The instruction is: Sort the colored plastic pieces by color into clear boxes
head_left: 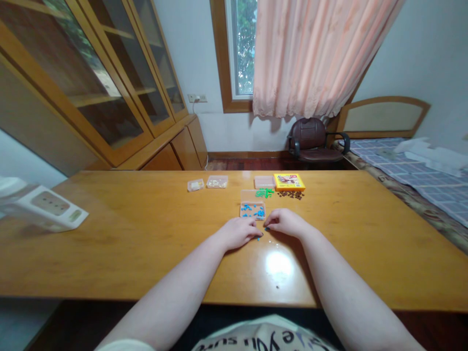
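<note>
Head view: both hands are rested on the tabletop [109, 234] just in front of the clear tray [252, 209] of blue pieces [253, 212]. Left hand [239, 232] is curled, fingertips at a loose blue piece [259, 238]; right hand [287, 222] is pinched near the tray's corner — what either grip holds cannot be told. Most blue pieces are seen in the tray, one or two outside. Green pieces [265, 193] and brown pieces [290, 195] are loose beyond — unsorted, it is judged. Wide bare room is left on both sides; the near edge is well clear.
</note>
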Motion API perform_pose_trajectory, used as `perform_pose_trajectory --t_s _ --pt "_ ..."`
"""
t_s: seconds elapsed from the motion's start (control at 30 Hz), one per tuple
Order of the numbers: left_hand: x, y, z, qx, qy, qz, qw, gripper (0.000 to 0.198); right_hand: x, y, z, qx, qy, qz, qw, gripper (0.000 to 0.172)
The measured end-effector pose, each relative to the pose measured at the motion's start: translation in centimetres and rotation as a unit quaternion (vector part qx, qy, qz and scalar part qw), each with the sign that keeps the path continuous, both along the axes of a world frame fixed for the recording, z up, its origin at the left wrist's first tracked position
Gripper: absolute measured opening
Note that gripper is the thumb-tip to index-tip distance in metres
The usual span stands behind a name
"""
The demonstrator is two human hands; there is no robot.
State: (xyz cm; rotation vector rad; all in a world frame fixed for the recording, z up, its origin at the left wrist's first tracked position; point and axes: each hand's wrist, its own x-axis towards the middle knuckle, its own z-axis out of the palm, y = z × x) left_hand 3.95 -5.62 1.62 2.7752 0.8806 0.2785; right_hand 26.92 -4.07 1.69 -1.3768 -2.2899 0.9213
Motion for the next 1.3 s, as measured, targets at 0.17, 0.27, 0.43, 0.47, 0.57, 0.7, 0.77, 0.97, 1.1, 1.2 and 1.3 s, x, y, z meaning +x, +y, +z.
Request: perform_pose_trajectory --t_s 0.17,0.27,0.43,0.47,0.57,0.7,0.77,0.97,1.1,1.2,1.3 --pt "-0.4 0.3 -0.2 0.001 -0.007 0.014 1.0 0.022 -0.1 0.2 -0.3 0.036 -0.034 0.038 0.998 0.013" --pt "-0.5 0.5 -0.2 0.0 -0.004 0.023 1.0 0.018 -0.4 0.0 0.0 0.061 -0.043 0.046 0.996 0.014" --pt "-0.5 0.9 -0.5 0.012 0.001 0.039 0.999 0.012 -1.3 -0.8 0.8 0.103 -0.101 0.041 0.989 0.016" --pt "-0.5 0.9 -0.6 0.015 0.003 0.041 0.999 0.012 -1.5 -0.9 0.9 0.108 -0.107 0.036 0.988 0.016" --pt "-0.4 0.9 -0.7 0.021 0.01 0.046 0.999 0.013 -1.7 -1.1 0.9 0.108 -0.111 0.023 0.988 0.014" --pt "-0.3 0.8 -0.4 0.026 0.021 0.052 0.998 0.015 -1.9 -0.8 0.6 0.129 -0.088 -0.003 0.988 0.011" --pt "-0.2 0.7 -0.2 0.03 0.028 0.056 0.998 0.015 -2.0 -0.5 0.4 0.159 -0.057 -0.042 0.985 0.013" --pt "-0.2 0.5 -0.3 0.031 0.029 0.066 0.997 0.013 -2.0 -0.1 0.2 0.18 0.014 -0.123 0.976 0.015" --pt "-0.2 0.5 -0.5 0.03 0.018 0.076 0.996 0.011 -1.7 -0.4 0.6 0.167 -0.013 -0.106 0.98 0.018" --pt "0.1 0.8 -0.2 0.032 -0.014 0.117 0.992 0.015 -1.8 -0.8 0.7 0.12 -0.017 -0.025 0.992 0.015" --pt "0.3 1.3 0.1 0.032 -0.062 0.207 0.976 0.018 -2.2 -1.0 0.5 0.05 -0.003 0.05 0.998 0.011"
